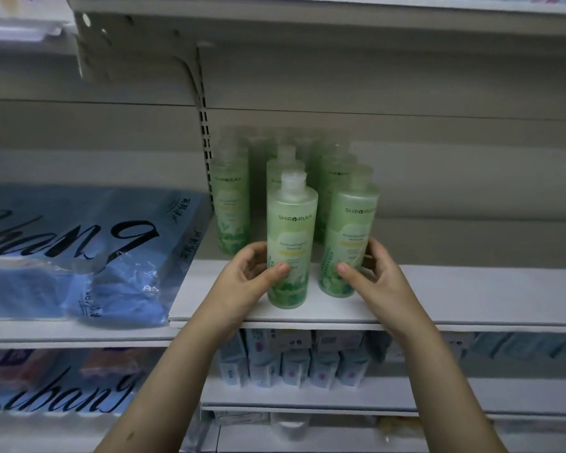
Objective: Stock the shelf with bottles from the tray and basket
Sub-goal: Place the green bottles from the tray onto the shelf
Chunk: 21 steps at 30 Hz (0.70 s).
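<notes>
Both forearms reach up from 6 o'clock. Left hand (249,273) grips the front bottle (291,243), thumb on its label, fingers curled behind. Right hand (374,276) holds the second bottle (350,243), just beside at 3 o'clock. Both bottles stand upright near the shelf (471,295) edge. Rear bottles (232,197) crowd at 11 to 1 o'clock. Blue pack (79,250) lies at 9 o'clock; boxes (291,364) sit below at 6.

Two hands are working here, a left hand (245,276) and a right hand (376,276). I'm counting six green bottles (291,230), perhaps more blurring behind. Two blue packs (79,250) are lying left, and five small boxes (294,367) are fronting the row below.
</notes>
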### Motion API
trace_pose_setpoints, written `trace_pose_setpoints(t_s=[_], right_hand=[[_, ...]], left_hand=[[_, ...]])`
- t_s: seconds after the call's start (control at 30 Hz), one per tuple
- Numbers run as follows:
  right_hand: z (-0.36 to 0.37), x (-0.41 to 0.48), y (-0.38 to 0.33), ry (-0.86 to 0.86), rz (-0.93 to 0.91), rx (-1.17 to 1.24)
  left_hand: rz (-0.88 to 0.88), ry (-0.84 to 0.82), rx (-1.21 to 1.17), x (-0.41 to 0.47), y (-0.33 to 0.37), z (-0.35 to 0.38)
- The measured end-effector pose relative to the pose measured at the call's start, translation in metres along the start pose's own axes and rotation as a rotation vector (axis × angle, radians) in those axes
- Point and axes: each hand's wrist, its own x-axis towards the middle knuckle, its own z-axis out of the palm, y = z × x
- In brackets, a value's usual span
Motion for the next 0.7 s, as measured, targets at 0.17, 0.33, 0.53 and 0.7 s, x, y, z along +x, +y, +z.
trace_pose_setpoints(t_s=[0.17,0.33,0.53,0.7], right_hand=[[0.004,0.007,0.000,0.007,-0.024,-0.040],[0.003,0.019,0.002,0.022,-0.048,-0.128],[0.006,0.036,0.009,0.071,-0.050,-0.250],[0.008,0.043,0.013,0.077,-0.040,-0.255]], left_hand=[[0.002,0.009,-0.018,0.000,0.002,0.001],[0.006,0.033,-0.024,0.001,0.001,0.003],[0.002,0.051,-0.023,0.001,0.000,0.002],[-0.013,0.058,-0.007,0.002,-0.002,0.001]])
